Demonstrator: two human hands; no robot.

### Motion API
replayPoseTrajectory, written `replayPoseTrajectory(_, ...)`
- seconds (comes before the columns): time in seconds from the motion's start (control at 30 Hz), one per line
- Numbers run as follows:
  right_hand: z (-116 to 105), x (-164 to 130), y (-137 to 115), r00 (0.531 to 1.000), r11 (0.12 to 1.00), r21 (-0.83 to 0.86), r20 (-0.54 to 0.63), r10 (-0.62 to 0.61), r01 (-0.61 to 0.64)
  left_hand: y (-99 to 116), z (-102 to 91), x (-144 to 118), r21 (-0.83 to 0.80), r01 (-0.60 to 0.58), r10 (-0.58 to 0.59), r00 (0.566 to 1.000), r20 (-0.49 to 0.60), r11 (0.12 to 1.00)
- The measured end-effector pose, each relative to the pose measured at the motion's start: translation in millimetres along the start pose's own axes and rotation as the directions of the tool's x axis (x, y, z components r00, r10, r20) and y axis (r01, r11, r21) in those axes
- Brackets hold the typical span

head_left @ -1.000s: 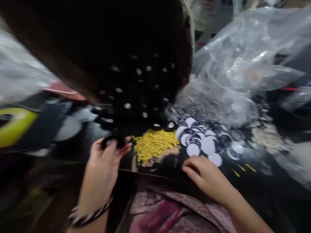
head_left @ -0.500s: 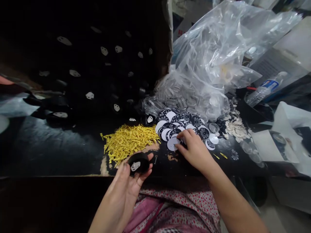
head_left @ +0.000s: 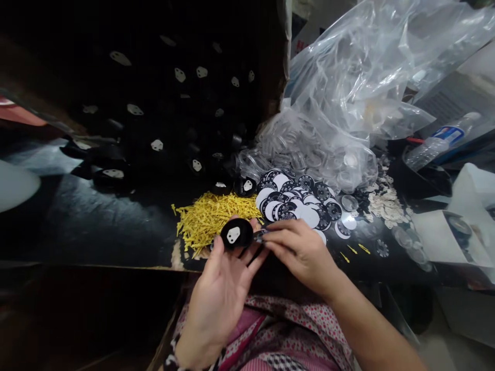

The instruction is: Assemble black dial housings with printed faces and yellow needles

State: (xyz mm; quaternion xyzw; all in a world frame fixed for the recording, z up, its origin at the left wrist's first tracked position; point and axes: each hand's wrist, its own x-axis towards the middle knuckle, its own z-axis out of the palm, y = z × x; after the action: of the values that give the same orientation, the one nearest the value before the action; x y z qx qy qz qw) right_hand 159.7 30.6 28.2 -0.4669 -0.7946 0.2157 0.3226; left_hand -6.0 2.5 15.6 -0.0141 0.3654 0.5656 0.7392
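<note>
Dark worktable [head_left: 96, 226]; left fingers [head_left: 247, 255] cradling black round case [head_left: 236, 234], right fingers [head_left: 276, 238] alongside.

A dark table [head_left: 96, 226] carries yellow pegs [head_left: 211, 215], printed round discs [head_left: 297, 198], pale chips [head_left: 384, 203], black caps [head_left: 112, 175] and a clear bag [head_left: 348, 93].

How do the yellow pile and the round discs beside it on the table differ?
The yellow sticks are thin, plain, bright pieces heaped loosely; the round discs are flat and wide, white or black-patterned, overlapping like scales. The sticks lie just behind the left hand, the discs behind the right hand. Both are loose piles on the dark table.
</note>
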Motion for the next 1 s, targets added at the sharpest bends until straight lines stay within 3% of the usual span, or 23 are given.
replayPoseTrajectory(0.1, 11.5, -2.3, -9.1, 0.995, 0.983, 0.154, 0.042, 0.093, -0.098, -1.5, 4.2, -3.4, -0.039, -0.059, 0.057, 0.998, -0.036, 0.998)
replayPoseTrajectory(0.2, 15.8, -0.7, -12.1, 0.943, 0.906, 0.266, 0.054, 0.328, -0.330, -3.8, 1.3, -6.2, -0.039, -0.113, 0.112, 0.994, -0.020, 0.993)
replayPoseTrajectory(0.27, 14.5, 1.2, -15.2, 0.916, 0.858, 0.329, 0.066, 0.395, -0.394, -5.8, -2.3, -5.8, 0.019, -0.127, 0.128, 0.992, -0.025, 0.992)
replayPoseTrajectory(0.4, 10.6, 6.2, -24.4, 0.958, 0.893, 0.365, -0.011, 0.286, -0.262, -11.3, -7.0, -4.5, 0.213, -0.164, 0.178, 0.983, -0.049, 0.963)
replayPoseTrajectory(0.5, 11.7, 10.5, -28.6, 0.976, 0.929, 0.313, -0.023, 0.216, -0.198, -15.1, -9.5, -6.5, 0.304, -0.165, 0.176, 0.984, -0.008, 0.938)
replayPoseTrajectory(0.7, 10.7, 14.3, -27.0, 0.960, 0.938, 0.205, 0.073, 0.269, -0.279, -11.6, -22.3, -3.1, 0.471, -0.141, 0.125, 0.990, 0.067, 0.871)
replayPoseTrajectory(1.0, 8.1, 7.7, -24.2, 0.907, 0.911, 0.128, 0.223, 0.358, -0.391, -10.2, -32.4, -3.0, 0.501, -0.132, 0.075, 0.988, 0.132, 0.856)
